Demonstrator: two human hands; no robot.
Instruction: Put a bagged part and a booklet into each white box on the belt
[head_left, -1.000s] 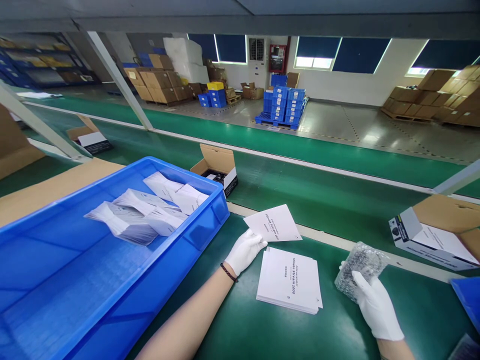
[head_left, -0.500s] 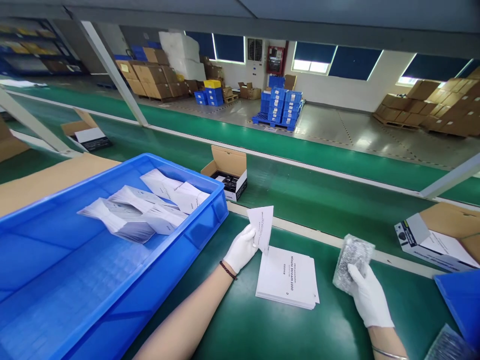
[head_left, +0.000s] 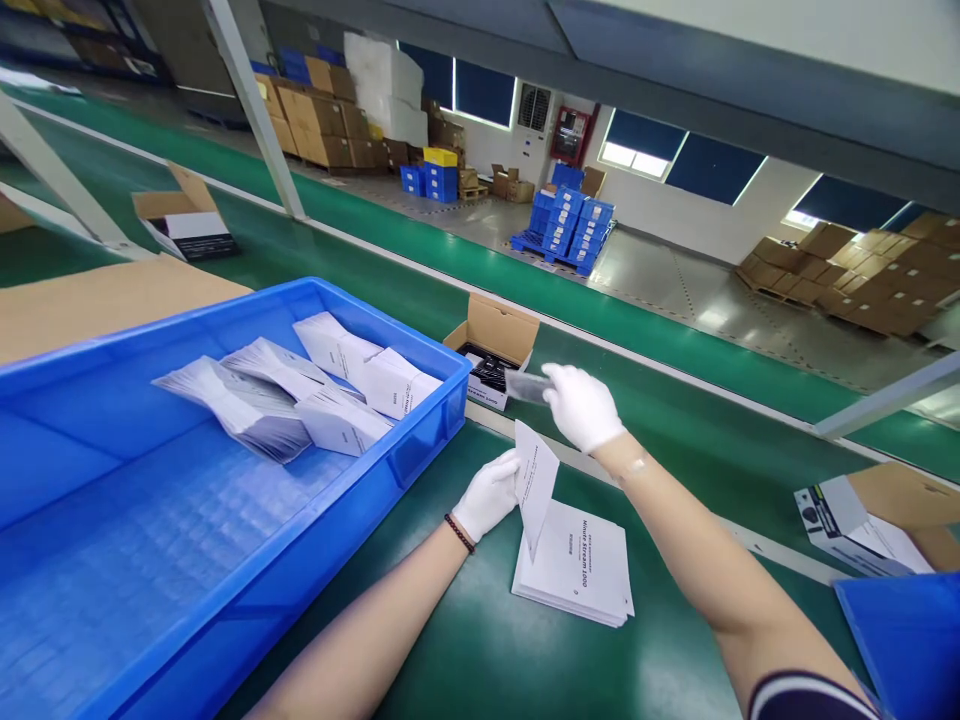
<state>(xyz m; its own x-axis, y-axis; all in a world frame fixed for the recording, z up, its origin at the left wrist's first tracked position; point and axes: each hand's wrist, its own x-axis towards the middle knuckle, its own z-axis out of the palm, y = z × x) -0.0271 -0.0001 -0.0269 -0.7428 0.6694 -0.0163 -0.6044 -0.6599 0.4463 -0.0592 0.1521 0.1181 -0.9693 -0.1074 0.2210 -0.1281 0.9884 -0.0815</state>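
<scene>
My left hand (head_left: 486,495), in a white glove, grips a white printed booklet (head_left: 535,480) by its left edge, tilted up over a stack of booklets (head_left: 581,565) on the green table. My right hand (head_left: 581,405), gloved too, is shut on a bubble-wrapped packet (head_left: 528,387), seen nearly edge-on. The packet is at the right front of an open carton (head_left: 487,397) whose lid stands up. Dark items and a small white piece lie inside that carton. To the left, a large blue bin (head_left: 390,470) holds several bundles of booklets (head_left: 345,420).
Another open carton (head_left: 862,520) stands at the right, near a blue bin (head_left: 904,630). A further open carton (head_left: 187,225) is at the far left on the green conveyor (head_left: 360,270). A white post (head_left: 255,110) and an overhead shelf (head_left: 675,70) frame the workspace.
My right hand has swung left and forward with the bubble-wrapped packet, up to the open carton. The carton sits further right in view. My left hand still holds the booklet, tilted differently.
</scene>
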